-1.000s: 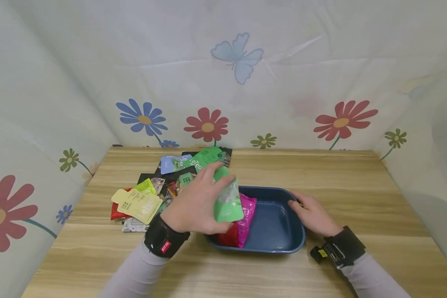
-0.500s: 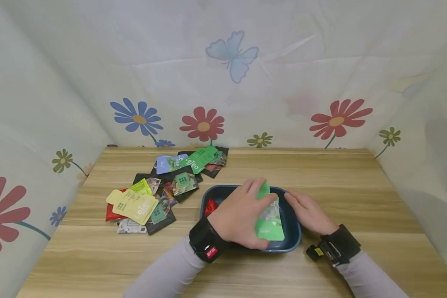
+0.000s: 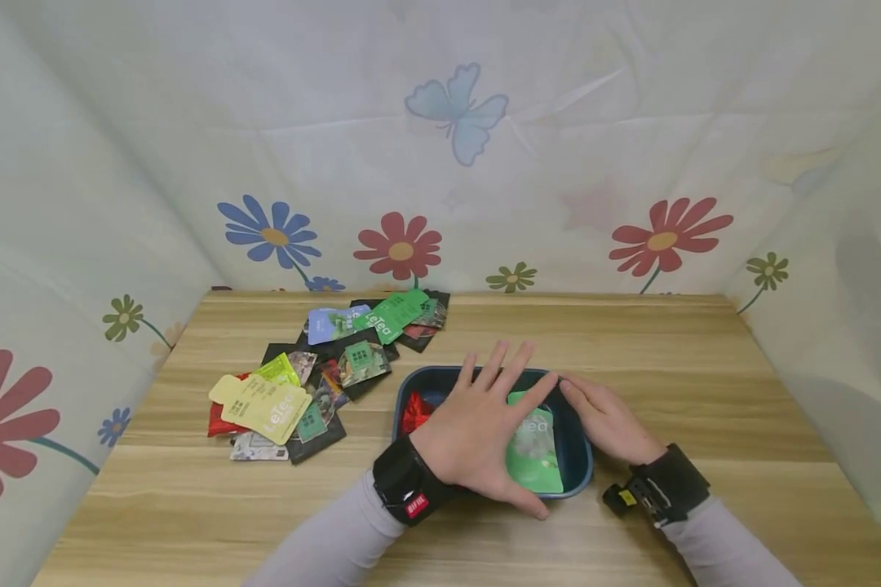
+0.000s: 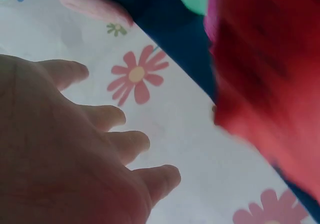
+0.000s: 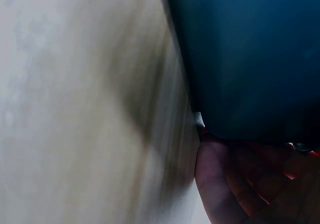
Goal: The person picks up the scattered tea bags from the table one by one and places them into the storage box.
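Observation:
My left hand (image 3: 477,440) is spread above a blue plastic basin (image 3: 578,456), its fingers straight and apart. To its right, a green "LeTea" pouch (image 3: 534,456) lies inside the basin. A red packet (image 3: 414,413) shows at the basin's left end. The left wrist view has that red packet (image 4: 270,74) close up and blurred, with a sliver of pink packet beside it; the left fingers hold nothing. My right hand (image 3: 617,424) holds the basin's right end at the rim. In the right wrist view its fingers (image 5: 217,179) meet the blue wall, partly hidden.
On the wooden table (image 3: 675,350), left of the basin, lies a loose heap of packets: a yellow pouch (image 3: 267,408), a blue one (image 3: 334,324), a green one (image 3: 392,316) and several dark sachets. A flowered curtain (image 3: 558,163) encloses the back and sides.
My left hand carried the green pouch rightward over the basin and let it go there; its fingers have spread. The pink packet is now covered in the head view. My right hand stays at the rim.

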Tool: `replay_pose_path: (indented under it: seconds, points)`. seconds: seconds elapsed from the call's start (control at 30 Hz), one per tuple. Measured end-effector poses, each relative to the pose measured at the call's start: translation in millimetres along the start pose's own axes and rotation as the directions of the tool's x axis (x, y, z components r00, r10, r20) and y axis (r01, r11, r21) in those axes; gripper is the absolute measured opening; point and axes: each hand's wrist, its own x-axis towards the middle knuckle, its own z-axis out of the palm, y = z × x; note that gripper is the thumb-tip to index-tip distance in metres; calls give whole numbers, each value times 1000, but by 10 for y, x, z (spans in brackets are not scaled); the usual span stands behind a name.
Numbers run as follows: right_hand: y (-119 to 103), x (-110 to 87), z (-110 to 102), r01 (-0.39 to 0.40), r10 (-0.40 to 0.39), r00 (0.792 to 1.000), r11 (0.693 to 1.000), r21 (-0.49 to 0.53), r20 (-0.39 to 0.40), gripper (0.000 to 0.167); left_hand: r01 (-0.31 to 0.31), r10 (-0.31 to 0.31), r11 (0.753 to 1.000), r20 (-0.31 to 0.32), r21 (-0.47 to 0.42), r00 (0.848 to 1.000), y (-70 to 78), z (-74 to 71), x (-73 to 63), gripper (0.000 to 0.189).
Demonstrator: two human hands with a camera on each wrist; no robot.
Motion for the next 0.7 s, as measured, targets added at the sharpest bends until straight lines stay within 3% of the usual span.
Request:
replay_pose_path:
  seconds: [0.13,0.37,0.57,0.7]
  points:
    - [-6,7,8,5,-5,1000,1000,-8,-30,46,30,-30,1000,-40,-10,999,-159,-63,-168,124]
    - [-60,37,80,64,-72,994,993,-96,-77,30,131,-130,991,-104,3,986,-589,-294,-623,116]
    - [-105,9,93,52,-60,993,996,-77,-98,30,257,-252,966,-119,35,960,-948,-435,-988,116]
    - [-141,-11,115,71,-87,991,986,-150,-100,36,351,-346,935,-89,50,934,-1245,-452,-1253,117]
